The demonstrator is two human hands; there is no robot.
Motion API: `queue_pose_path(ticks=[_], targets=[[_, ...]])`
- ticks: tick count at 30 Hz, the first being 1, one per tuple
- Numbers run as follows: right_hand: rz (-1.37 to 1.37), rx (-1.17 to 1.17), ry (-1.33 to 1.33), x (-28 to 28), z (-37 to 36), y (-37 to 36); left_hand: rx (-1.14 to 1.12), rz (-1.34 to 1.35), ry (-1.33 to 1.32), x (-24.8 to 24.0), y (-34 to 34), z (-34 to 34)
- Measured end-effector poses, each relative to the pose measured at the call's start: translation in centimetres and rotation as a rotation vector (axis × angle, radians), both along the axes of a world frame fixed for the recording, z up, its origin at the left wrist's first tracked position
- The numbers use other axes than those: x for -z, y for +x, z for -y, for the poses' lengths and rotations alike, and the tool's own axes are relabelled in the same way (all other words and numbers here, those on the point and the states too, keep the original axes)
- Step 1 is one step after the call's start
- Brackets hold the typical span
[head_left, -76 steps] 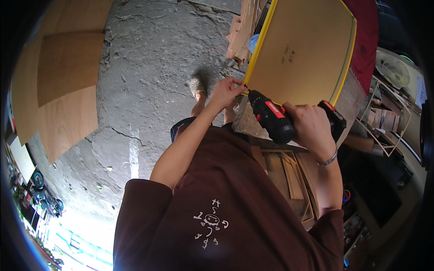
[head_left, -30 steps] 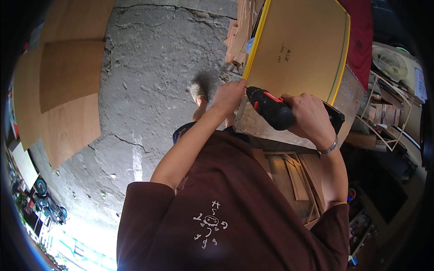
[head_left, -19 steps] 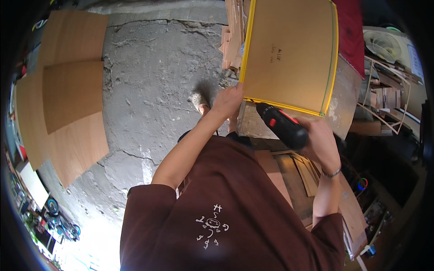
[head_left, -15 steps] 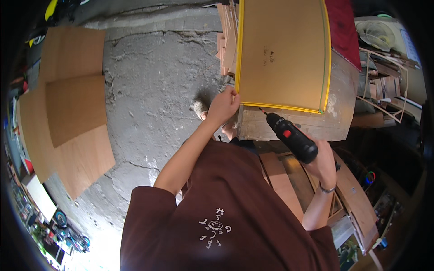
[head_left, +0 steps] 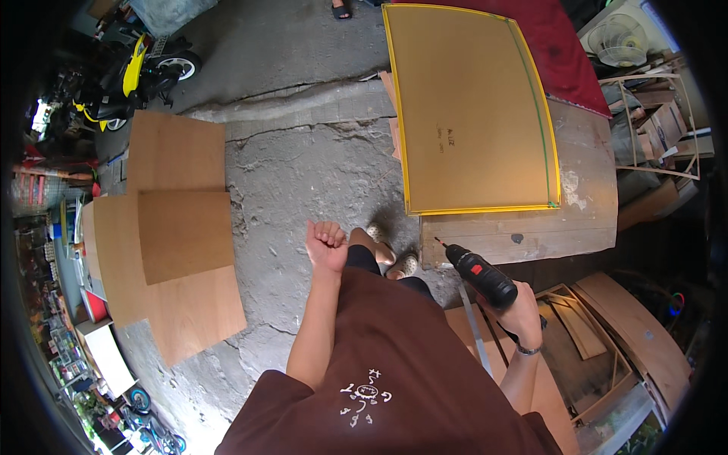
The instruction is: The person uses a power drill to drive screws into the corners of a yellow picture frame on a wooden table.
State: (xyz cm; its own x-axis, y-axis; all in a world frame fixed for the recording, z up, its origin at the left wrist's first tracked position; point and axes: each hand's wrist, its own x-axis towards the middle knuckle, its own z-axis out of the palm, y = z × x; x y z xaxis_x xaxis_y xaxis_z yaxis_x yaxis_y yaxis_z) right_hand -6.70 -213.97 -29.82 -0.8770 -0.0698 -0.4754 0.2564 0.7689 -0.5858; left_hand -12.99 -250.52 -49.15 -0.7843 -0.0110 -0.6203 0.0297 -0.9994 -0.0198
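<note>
My right hand (head_left: 522,311) grips a black cordless drill (head_left: 485,279) with a red patch on its body. The drill's thin bit points up and left, over the near part of a worn wooden worktable (head_left: 493,236). My left hand (head_left: 327,244) is raised over the floor, left of the table, with its fingers curled in; whatever they may hold is hidden. Lying on the table is a large tan panel (head_left: 485,129) with a yellow edge and a green strip along its right side. Both hands are apart from the panel.
Plywood sheets (head_left: 193,322) lie on the concrete floor (head_left: 303,167) at left. A yellow and black motorbike (head_left: 133,80) stands at far left. Red cloth (head_left: 565,49) and a fan (head_left: 618,42) are at far right. Wooden frames and boards (head_left: 637,326) lean at near right.
My left hand has left the panel's near left corner and drawn back to the left. The drill has moved back from the panel's near edge. My view has shifted, showing more of the far floor.
</note>
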Motion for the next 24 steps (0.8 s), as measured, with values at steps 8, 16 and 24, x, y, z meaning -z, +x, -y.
queue_pose_path(ticks=[8, 16, 24], targets=[[0.005, 0.046, 0.033, -2.1, 4.5, -4.8, 0.366, -0.154, 0.198, -2.0, -4.7, -1.2], [0.032, 0.015, 0.153, -1.9, 13.1, -16.9, 0.39, -0.052, 0.165, -3.8, -16.7, 8.5], [-0.084, 0.076, 0.047, -1.5, 22.5, -28.5, 0.536, -0.024, 0.113, -6.7, -26.6, 15.1]])
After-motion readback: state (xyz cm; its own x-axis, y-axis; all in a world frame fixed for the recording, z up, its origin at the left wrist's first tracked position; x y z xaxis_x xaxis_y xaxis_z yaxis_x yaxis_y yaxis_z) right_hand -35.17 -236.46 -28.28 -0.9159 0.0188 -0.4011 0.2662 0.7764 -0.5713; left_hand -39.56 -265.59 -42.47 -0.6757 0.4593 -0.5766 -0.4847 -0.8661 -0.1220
